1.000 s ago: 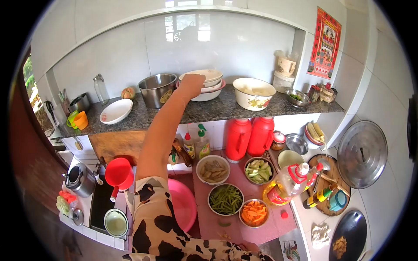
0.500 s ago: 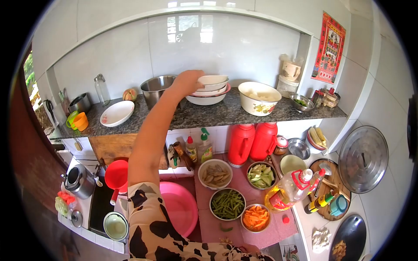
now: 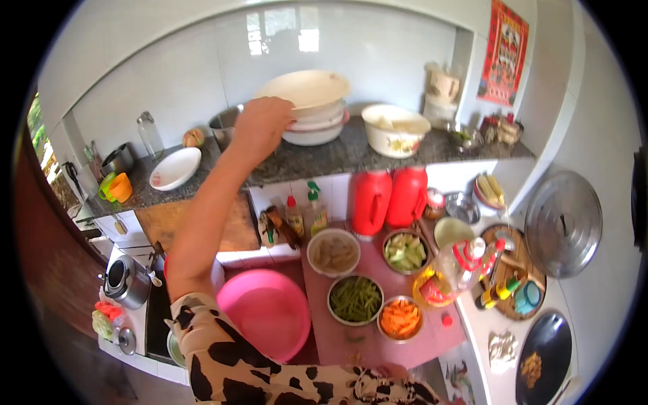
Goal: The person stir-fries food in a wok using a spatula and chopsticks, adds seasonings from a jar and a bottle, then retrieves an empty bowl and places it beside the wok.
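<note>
My left hand is closed on the near-left rim of a cream-white bowl, tipped so its inside shows. It is raised above a stack of white bowls on the dark stone shelf. A steel pot stands just left of that hand, partly hidden by the arm. Low in the view, only a small part of my right hand shows beside the spotted shirt; its fingers cannot be made out. Near it on the pink counter are bowls of green beans and sliced carrots.
An enamel basin and a white plate flank the stack. Below stand two red thermoses, an oil bottle and a pink tub. A black wok and a glass lid are at the right.
My left hand has lifted the top bowl off the stack and tilted it, its inside now facing the camera. The view has shifted slightly; the lower bowls stay on the shelf.
</note>
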`<state>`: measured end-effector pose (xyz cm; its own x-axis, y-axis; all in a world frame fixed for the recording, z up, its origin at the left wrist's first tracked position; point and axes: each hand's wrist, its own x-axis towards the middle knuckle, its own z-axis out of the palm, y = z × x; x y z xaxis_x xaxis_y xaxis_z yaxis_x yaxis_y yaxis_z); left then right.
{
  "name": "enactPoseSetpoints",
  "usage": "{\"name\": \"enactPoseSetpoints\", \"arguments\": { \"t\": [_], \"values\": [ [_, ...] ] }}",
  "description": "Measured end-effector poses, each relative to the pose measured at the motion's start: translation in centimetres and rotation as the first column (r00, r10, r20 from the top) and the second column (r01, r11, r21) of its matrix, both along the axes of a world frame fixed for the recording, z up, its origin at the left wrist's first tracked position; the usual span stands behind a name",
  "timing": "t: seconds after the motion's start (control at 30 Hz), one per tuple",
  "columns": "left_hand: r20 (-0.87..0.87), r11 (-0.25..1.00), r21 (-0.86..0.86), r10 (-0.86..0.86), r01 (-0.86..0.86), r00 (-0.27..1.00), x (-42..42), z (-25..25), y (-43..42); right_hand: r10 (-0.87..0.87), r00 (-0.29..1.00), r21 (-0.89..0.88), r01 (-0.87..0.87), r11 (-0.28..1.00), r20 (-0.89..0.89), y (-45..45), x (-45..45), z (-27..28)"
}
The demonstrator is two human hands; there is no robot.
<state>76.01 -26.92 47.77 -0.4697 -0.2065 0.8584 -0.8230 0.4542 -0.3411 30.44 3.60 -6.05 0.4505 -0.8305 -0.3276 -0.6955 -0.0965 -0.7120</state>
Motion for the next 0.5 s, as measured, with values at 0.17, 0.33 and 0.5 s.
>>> {"name": "enactPoseSetpoints", "arguments": {
  "t": [0.17, 0.33, 0.5],
  "values": [
    [-0.134, 0.982, 0.187, 0.017, 0.008, 0.991, -1.5, -5.1, 11.7, -0.007, 0.998, 0.261, 0.024, 0.965, -0.066, -1.5, 2.9, 9.1],
    [-0.593, 0.789, 0.573, 0.213, 0.222, 0.777, -0.3, -13.8, 20.8, 0.044, 0.998, -0.004, -0.044, 0.999, 0.040, -1.2, 2.7, 8.7],
    [-0.874, 0.615, 0.475, 0.412, 0.630, 0.257, 3.2, -22.5, 23.2, 0.051, 0.998, 0.051, -0.049, 0.997, -0.025, -1.3, 2.6, 8.7]
  ]
}}
